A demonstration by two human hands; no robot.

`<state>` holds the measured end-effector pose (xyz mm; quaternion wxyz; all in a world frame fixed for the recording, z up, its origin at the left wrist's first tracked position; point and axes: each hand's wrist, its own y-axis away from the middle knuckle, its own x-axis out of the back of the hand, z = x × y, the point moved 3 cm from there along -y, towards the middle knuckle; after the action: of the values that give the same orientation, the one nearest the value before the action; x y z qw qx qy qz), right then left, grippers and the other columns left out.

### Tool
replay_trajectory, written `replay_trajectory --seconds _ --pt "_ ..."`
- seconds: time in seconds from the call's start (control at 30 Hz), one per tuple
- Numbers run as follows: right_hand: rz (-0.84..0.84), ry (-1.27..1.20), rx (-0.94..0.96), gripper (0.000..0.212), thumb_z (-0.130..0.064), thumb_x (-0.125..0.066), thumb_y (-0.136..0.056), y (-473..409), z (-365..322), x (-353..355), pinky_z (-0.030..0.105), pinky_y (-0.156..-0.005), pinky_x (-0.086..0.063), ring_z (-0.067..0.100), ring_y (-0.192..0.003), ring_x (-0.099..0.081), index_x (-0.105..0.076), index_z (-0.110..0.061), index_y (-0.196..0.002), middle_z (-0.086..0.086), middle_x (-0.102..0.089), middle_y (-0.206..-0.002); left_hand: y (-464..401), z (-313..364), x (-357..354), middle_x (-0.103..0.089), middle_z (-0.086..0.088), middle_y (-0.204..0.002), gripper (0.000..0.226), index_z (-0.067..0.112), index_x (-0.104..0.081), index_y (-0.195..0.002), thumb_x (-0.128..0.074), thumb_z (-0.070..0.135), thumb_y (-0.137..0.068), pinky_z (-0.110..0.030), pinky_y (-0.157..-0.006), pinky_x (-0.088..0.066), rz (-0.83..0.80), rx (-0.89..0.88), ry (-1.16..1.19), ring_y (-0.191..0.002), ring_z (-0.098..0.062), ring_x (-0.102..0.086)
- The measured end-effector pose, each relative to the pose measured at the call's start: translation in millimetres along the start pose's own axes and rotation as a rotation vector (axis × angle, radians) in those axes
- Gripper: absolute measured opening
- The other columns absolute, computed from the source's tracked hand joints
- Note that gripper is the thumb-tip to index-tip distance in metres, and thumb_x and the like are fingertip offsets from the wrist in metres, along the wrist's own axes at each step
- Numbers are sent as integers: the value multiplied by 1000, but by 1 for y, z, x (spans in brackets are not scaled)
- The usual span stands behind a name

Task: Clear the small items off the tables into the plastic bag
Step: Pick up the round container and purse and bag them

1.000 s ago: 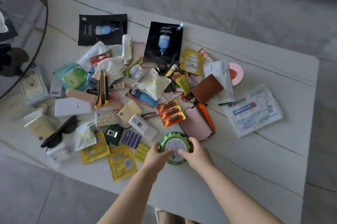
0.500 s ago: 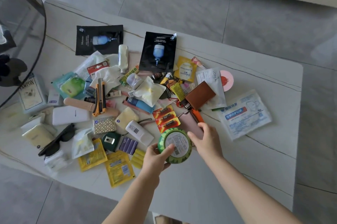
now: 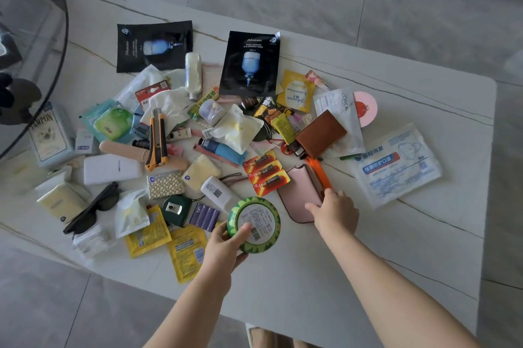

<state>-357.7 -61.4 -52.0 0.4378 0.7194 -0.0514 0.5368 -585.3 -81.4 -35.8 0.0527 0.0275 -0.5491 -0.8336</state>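
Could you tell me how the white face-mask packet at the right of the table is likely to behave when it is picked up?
The face-mask packet looks like thin, flat plastic film, so it will probably flop and bend if lifted by one edge. It seems light for its area. The glossy wrapper may slide on the smooth table when pushed rather than lift.

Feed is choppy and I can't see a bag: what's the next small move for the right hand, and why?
Probably close the right hand on the pink pouch and lift it. Its fingers already rest on the pouch's near edge, while the left hand holds the round green tin. No bag is in view.
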Motion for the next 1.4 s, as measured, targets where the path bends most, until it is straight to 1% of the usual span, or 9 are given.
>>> replay_trajectory --seconds 0.1,0.17,0.3,0.43,0.67,0.97,1.1,1.23,1.4 --pt "-44 -72 -38 42 -44 -63 -84 9 6 3 37 -89 -43 29 -112 -51 -57 -12 -112 10 -55 -116 6 5 -4 -64 -9 -114 45 18 -50 -121 -72 23 -81 -39 -86 -52 2 -9 3 -105 -23 -61" --pt "-71 -240 -70 42 -36 -67 -83 16 13 8 34 -87 -43 30 -111 -51 -56 -12 -115 12 -54 -117 11 9 -6 -64 -8 -111 41 20 -51 -117 -71 24 -82 -37 -83 -52 12 -9 12 -103 -23 -61" --pt "-178 -552 -72 35 -19 -67 -83 29 31 18 26 -69 -38 23 -85 -54 -51 -12 -114 8 -61 -107 20 18 -12 -63 -9 -111 38 19 -51 -117 -70 24 -84 -41 -89 -52 37 4 45 -103 -25 -60" --pt "-184 -637 -67 32 -16 -68 -81 29 49 27 27 -69 -39 23 -83 -56 -53 -14 -110 5 -62 -98 17 30 -21 -63 -11 -110 37 12 -53 -118 -68 21 -86 -41 -89 -53 36 -9 50 -102 -26 -61" --pt "-85 -736 -80 27 -16 -70 -81 2 65 14 29 -74 -45 24 -83 -60 -62 -13 -107 6 -66 -92 -22 46 -55 -64 -11 -106 40 8 -53 -121 -67 21 -87 -30 -70 -54 -14 -12 24 -89 -20 -62" --pt "-108 -827 -133 36 -16 -70 -81 -10 74 -7 38 -89 -50 27 -96 -63 -60 -11 -116 10 -68 -103 -43 41 -79 -65 -5 -109 59 12 -56 -119 -74 47 -75 -37 -90 -50 184 -72 -259 -100 -23 -60" --pt "-126 -843 -137 35 -14 -71 -81 -12 75 -4 37 -89 -50 27 -95 -63 -60 -12 -114 8 -67 -102 -44 44 -80 -66 -3 -94 48 9 -59 -109 -76 39 -75 -29 -73 -51 126 -62 -219 -83 -15 -61" --pt "-137 -920 -155 36 -13 -72 -80 -11 75 2 29 -82 -47 21 -89 -60 -59 -18 -113 3 -64 -98 -41 46 -77 -70 -11 -99 39 8 -60 -101 -77 32 -76 -33 -83 -56 80 -65 -130 -93 -23 -67" --pt "-126 -1033 -160 25 -14 -72 -80 -2 72 19 25 -74 -42 17 -82 -58 -60 -19 -101 -2 -63 -87 -21 56 -70 -68 -7 -90 28 15 -59 -92 -75 32 -77 -28 -71 -51 94 -117 -147 -83 -19 -64"
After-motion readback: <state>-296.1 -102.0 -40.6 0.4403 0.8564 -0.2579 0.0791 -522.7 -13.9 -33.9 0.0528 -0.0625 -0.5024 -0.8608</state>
